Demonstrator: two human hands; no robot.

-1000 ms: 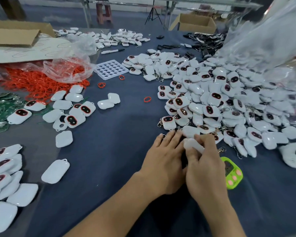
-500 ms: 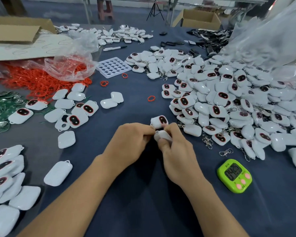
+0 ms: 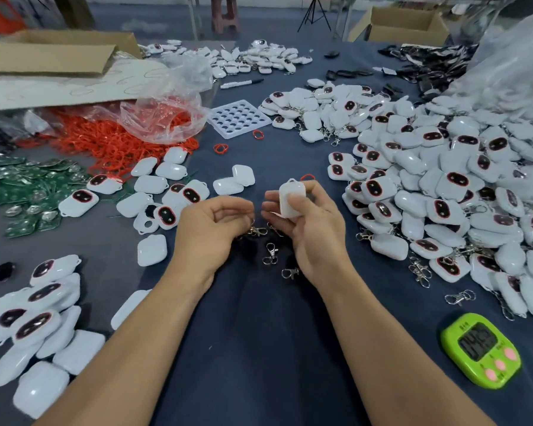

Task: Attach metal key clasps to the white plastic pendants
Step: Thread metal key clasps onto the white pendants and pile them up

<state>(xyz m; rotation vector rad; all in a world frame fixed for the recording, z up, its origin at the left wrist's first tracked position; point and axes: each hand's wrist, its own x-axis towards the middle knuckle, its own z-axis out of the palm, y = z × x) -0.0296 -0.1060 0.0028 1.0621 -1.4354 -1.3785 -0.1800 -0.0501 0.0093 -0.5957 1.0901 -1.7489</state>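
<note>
Gripped in right hand (image 3: 314, 238), white pendant (image 3: 291, 198): plain rounded back, loop on top; left hand (image 3: 210, 232) pinches silver clasp (image 3: 256, 230)

Table (image 3: 259, 348), dark blue cloth cover. Right: large heap of white pendants (image 3: 443, 186); smaller lots at left. Centre: loose metal clasps (image 3: 270, 255). Front right: green timer (image 3: 480, 350). Back left: red rubber rings (image 3: 105, 142), green circuit boards (image 3: 28, 192), clear bag (image 3: 166, 118), white holed tray (image 3: 239, 118), marker (image 3: 242, 83).
</note>
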